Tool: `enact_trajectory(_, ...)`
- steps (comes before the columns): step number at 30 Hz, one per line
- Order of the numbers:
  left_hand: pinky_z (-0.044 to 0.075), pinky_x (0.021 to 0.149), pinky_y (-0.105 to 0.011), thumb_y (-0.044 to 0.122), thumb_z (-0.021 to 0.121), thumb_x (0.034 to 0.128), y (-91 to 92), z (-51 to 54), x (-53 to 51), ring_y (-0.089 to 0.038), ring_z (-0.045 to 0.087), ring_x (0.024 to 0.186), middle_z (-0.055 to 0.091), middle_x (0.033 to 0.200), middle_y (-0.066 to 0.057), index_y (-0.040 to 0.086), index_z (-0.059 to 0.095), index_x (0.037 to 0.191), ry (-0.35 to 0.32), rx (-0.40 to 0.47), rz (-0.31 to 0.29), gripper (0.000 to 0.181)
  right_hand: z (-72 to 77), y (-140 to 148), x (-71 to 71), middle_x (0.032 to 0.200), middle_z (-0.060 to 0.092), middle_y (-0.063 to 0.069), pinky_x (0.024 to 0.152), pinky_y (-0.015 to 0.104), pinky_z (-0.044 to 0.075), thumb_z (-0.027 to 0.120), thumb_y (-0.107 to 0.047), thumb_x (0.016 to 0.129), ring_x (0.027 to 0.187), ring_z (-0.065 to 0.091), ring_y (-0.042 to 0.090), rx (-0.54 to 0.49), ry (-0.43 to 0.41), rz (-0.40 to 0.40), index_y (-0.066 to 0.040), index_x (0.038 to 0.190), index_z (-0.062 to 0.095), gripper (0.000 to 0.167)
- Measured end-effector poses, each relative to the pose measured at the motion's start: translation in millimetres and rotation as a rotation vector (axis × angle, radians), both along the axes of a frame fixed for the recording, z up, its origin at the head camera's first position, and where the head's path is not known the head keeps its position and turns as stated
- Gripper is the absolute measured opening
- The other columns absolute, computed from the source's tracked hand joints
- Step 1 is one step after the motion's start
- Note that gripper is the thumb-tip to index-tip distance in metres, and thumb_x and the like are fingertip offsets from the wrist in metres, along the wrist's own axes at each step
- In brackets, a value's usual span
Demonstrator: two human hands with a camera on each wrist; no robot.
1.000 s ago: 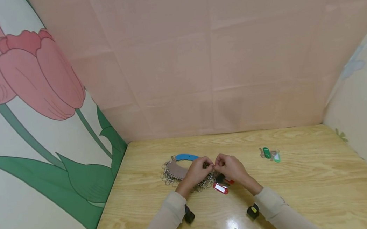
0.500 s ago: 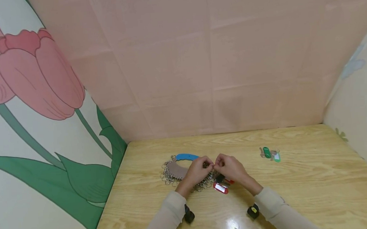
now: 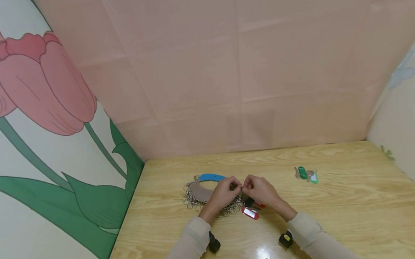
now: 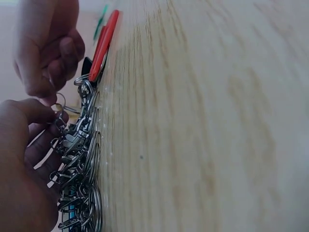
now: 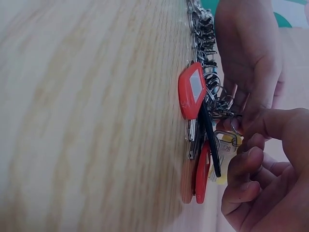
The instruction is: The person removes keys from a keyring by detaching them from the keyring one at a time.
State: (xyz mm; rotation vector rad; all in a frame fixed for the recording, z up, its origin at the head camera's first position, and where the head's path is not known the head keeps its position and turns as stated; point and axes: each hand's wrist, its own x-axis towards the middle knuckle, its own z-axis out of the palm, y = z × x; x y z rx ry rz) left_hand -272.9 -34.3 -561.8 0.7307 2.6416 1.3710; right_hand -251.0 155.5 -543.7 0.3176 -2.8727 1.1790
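My left hand and right hand meet fingertip to fingertip over the right end of a curved key holder, brown plate with a blue strip. Many metal clasps and rings hang along its edge. Between the pinching fingers of both hands is a small metal ring; which part each one grips is partly hidden. Close by, in the right wrist view, are a yellowish tag with a metal loop, a black-headed key and red key tags. One red tag lies below my hands.
Two green key tags with keys lie further right on the wooden table. A pink-covered wall rises behind the table, and a tulip-printed panel stands at left. Black wrist cameras sit under both forearms.
Both hands stay in nearly the same pinch over the holder. Only a slight shift of the head view shows; the tags lie where they were.
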Motion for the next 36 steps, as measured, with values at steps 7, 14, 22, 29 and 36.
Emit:
enact_trajectory(7, 0.052, 0.077, -0.022, 0.023, 0.065, 0.1077, 0.3, -0.8, 0.2, 0.000, 0.060, 0.086, 0.074, 0.102, 0.003, 0.017, 0.073, 0.106, -0.011, -0.001, -0.004, 0.011, -0.3, 0.9, 0.1, 0.067, 0.059, -0.003, 0.049, 0.026, 0.039, 0.074, -0.019, 0.094, 0.052, 0.050, 0.009, -0.008, 0.004, 0.003, -0.012, 0.088, 0.066, 0.012)
enact_trajectory(14, 0.052, 0.075, -0.023, 0.025, 0.065, 0.1079, 1.4, -1.2, -0.2, -0.001, 0.060, 0.085, 0.072, 0.102, 0.004, 0.018, 0.073, 0.105, -0.020, -0.002, -0.004, 0.011, -2.4, 2.6, -0.7, 0.066, 0.059, -0.003, 0.048, 0.027, 0.039, 0.075, -0.019, 0.095, 0.050, 0.050, 0.009, -0.007, 0.019, 0.008, -0.012, 0.088, 0.066, 0.013)
enact_trajectory(22, 0.050, 0.072, -0.023, 0.023, 0.065, 0.1078, 0.8, -1.1, -0.1, -0.002, 0.058, 0.082, 0.071, 0.101, 0.003, 0.018, 0.073, 0.104, -0.018, -0.026, 0.007, 0.010, -0.1, 2.4, -0.5, 0.068, 0.060, -0.003, 0.049, 0.027, 0.041, 0.075, -0.016, 0.095, 0.053, 0.052, 0.010, -0.019, 0.016, 0.001, -0.011, 0.089, 0.067, 0.012)
enact_trajectory(29, 0.049, 0.071, -0.023, 0.022, 0.064, 0.1076, 0.4, -0.9, -0.8, -0.002, 0.057, 0.080, 0.071, 0.101, 0.002, 0.017, 0.073, 0.103, -0.017, -0.012, 0.002, 0.011, 4.2, 3.9, -0.3, 0.070, 0.062, -0.002, 0.051, 0.027, 0.042, 0.074, -0.013, 0.092, 0.057, 0.054, 0.011, -0.015, 0.029, -0.012, -0.010, 0.091, 0.068, 0.007)
enact_trajectory(36, 0.050, 0.071, -0.023, 0.022, 0.063, 0.1077, 0.0, 0.2, -0.4, -0.002, 0.058, 0.079, 0.072, 0.101, 0.002, 0.017, 0.073, 0.104, -0.020, 0.011, 0.000, 0.011, 4.4, 6.2, -0.5, 0.073, 0.066, -0.003, 0.054, 0.027, 0.045, 0.075, -0.017, 0.091, 0.059, 0.057, 0.010, -0.001, 0.022, -0.017, -0.011, 0.091, 0.070, 0.007)
